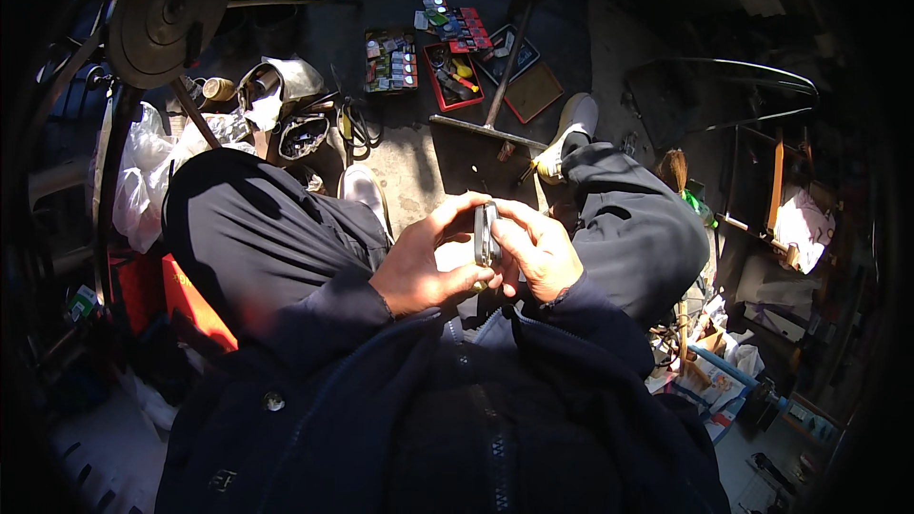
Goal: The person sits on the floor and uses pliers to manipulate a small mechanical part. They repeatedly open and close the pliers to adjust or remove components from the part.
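Left hand: your left hand [419,262] is curled, fingers closed on the small grey metal part [486,233] from its left side
Right hand: your right hand [538,252] pinches the same part from the right, thumb and fingertips pressed on it
Part: upright between both hands, above your lap, between your knees
Floor ahead: red tool tray [453,74] and parts box [390,60] well apart from your hands, beyond your shoes

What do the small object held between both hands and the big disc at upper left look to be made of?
The small flat object, pinched between the left hand and the right hand, looks like grey metal with a dull sheen along its edge, though it is too small to be sure. The disc seems to be dull, dark metal with concentric rings.
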Demonstrator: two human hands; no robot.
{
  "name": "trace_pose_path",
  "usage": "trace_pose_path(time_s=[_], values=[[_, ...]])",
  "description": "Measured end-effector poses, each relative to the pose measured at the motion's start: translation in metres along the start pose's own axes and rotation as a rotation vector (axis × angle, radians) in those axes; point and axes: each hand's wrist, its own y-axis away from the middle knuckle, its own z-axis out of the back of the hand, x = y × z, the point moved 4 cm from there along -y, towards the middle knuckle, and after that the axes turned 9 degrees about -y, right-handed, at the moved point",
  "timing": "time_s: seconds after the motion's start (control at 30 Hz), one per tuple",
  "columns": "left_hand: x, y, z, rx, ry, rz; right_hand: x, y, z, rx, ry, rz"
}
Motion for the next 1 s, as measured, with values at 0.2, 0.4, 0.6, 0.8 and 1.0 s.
trace_pose_path(time_s=[0.2,0.4,0.6,0.8,1.0], values=[[0.0021,0.0016,0.0013,-0.029,-0.046,-0.028,-0.0052,-0.0008,0.0008,-0.018,0.063,0.005],[0.0014,0.0015,0.0009,-0.038,-0.054,-0.05,-0.0035,0.0,0.0008,-0.015,0.082,0.032],[-0.0003,0.0022,-0.0011,-0.015,0.013,-0.001,-0.0057,-0.0004,0.003,-0.048,0.078,-0.018],[-0.0025,-0.0003,-0.0014,-0.004,-0.01,0.025,-0.0027,0.0001,-0.0001,-0.04,0.032,-0.031],[-0.0011,0.0001,-0.0035,0.075,0.153,0.092,-0.0008,-0.0025,0.0006,-0.04,0.035,-0.021]])
